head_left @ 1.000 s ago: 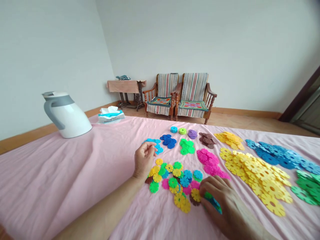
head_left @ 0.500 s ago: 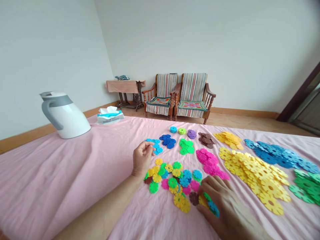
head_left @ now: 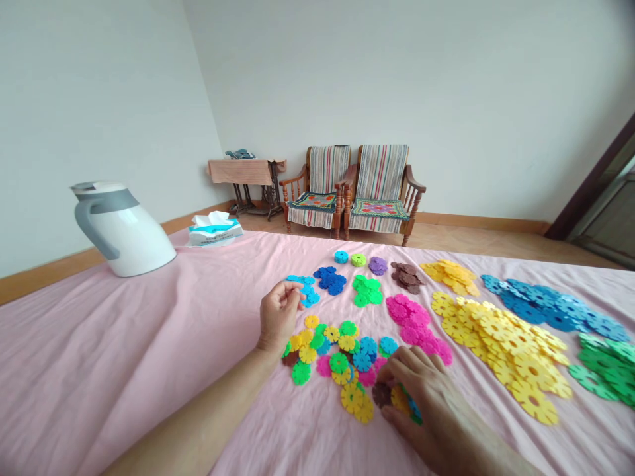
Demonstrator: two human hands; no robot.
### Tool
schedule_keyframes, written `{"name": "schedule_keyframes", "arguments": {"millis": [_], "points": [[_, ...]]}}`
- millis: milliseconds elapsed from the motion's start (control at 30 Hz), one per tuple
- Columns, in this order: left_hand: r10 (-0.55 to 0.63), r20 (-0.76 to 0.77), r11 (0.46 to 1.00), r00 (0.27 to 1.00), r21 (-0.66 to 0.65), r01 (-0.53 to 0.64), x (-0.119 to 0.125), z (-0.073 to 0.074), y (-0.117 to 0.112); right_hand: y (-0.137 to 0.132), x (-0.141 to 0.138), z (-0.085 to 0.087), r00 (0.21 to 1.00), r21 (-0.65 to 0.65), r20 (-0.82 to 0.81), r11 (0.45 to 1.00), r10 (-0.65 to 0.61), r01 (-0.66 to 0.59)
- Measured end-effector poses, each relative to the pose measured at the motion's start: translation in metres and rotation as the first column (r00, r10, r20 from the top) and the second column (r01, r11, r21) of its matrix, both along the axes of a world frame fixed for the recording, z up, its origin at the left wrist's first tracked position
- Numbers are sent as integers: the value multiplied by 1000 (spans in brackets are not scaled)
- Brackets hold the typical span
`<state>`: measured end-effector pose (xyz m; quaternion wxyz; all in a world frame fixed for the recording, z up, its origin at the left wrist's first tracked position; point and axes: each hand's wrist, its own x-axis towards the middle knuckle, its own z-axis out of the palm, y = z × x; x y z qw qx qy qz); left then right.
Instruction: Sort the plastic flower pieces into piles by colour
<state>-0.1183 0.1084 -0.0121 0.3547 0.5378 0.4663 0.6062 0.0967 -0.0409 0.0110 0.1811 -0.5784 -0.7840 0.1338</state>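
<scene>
My left hand [head_left: 279, 313] hovers beside a light blue pile of notched plastic discs [head_left: 310, 295], its fingers curled into a pinch. Whatever may be between those fingertips is too small to make out. On the near right, my right hand [head_left: 421, 387] arches over the edge of a mixed-colour heap of discs [head_left: 338, 362]. Its thumb and fingers stand apart around a brown disc [head_left: 381, 395] and a yellow disc [head_left: 399, 398]; part of a blue and green disc shows under the palm. Two yellow discs [head_left: 353, 398] lie just left of this hand.
Sorted piles surround the heap: dark blue [head_left: 331, 281], green [head_left: 368, 291], pink [head_left: 414, 320], brown [head_left: 407, 276] and large yellow discs [head_left: 501, 340]. A white jug [head_left: 133, 238] and tissue box [head_left: 215, 231] stand left on the pink cloth [head_left: 208, 291]. Two armchairs [head_left: 380, 188] are beyond.
My right hand has shifted slightly left, bringing its thumb and fingers around the brown disc. My left hand keeps its pinch near the light blue pile. The whole view has moved a little.
</scene>
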Motion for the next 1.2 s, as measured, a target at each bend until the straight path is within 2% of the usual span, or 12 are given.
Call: {"name": "schedule_keyframes", "arguments": {"millis": [233, 400, 500, 600, 667, 767, 900, 1067, 1200], "points": [[-10, -2, 1000, 1000, 8, 10, 0, 0, 0, -2, -4, -5, 994, 39, -107, 999, -23, 28], [-15, -1, 1000, 1000, 13, 15, 0, 0, -1, -3, -3, 1, 951, -14, -302, 998, -61, 60], [-20, -9, 1000, 1000, 15, 20, 0, 0, 0, 11, 14, 9, 909, -40, -395, 991, -131, 125], [-18, -10, 1000, 1000, 10, 19, 0, 0, 0, 45, 46, 12, 870, -5, -445, 972, -213, 235], [-11, -9, 1000, 1000, 5, 11, 0, 0, 0, 73, 70, 10, 836, 43, -454, 930, -308, 366], [-7, -14, 1000, 1000, -7, 7, 0, 1, -1, 114, 101, 6, 777, 48, -448, 856, -443, 516], [3, -15, 1000, 1000, -13, -3, 1, 2, -1, 155, 119, 4, 684, 16, -401, 742, -609, 670], [-3, -21, 1000, 1000, -22, 3, 0, 1, -1, 183, 120, -3, 598, -110, -265, 640, -756, 760], [-7, -22, 1000, 1000, -27, 7, 0, 0, 1, 187, 123, -6, 588, -136, -199, 616, -784, 776]]}}
